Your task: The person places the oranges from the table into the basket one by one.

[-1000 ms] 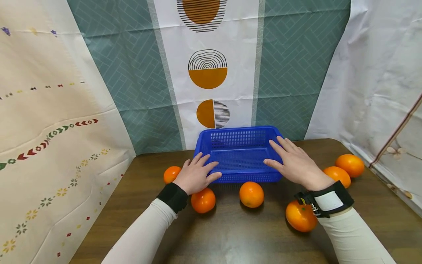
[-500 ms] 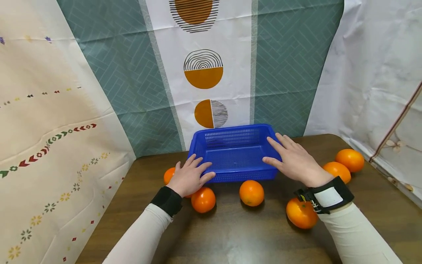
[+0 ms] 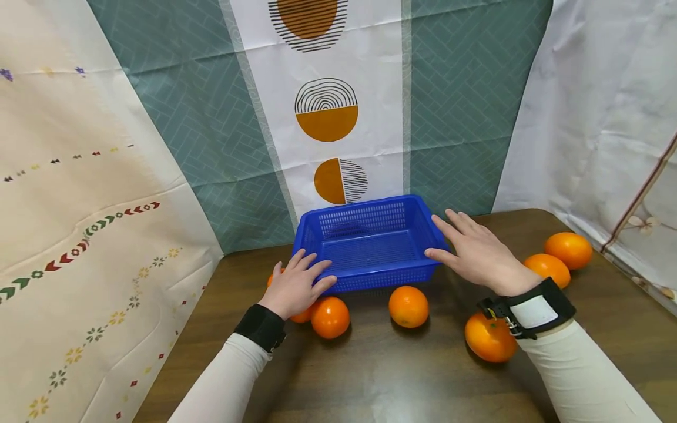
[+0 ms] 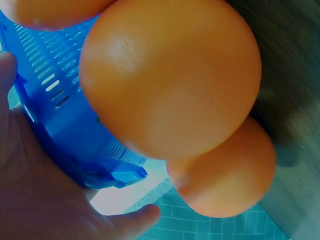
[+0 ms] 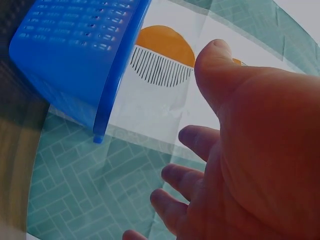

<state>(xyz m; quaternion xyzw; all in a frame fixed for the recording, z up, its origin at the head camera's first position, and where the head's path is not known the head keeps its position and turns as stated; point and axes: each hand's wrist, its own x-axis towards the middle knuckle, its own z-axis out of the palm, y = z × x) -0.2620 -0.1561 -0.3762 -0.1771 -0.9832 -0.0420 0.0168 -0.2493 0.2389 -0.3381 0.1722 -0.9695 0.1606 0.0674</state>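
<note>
Blue plastic basket (image 3: 386, 278) on counter (image 3: 381, 376), no oranges (image 3: 409, 306) seen in it; all visible ones outside, so prob. barely begun. L hand (image 3: 297, 286) & R hand (image 3: 478, 252) nr its ends, fingers (image 3: 446, 228) spread apart, holding nothing.

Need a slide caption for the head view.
Left hand and right hand, both open, flank a blue basket on a table with orange fruits.

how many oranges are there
7: first orange and second orange partly behind the left hand, third beside the second, fourth in front of the blue basket, fifth by the right wristband, sixth and seventh far right. Others could be hidden.
</note>
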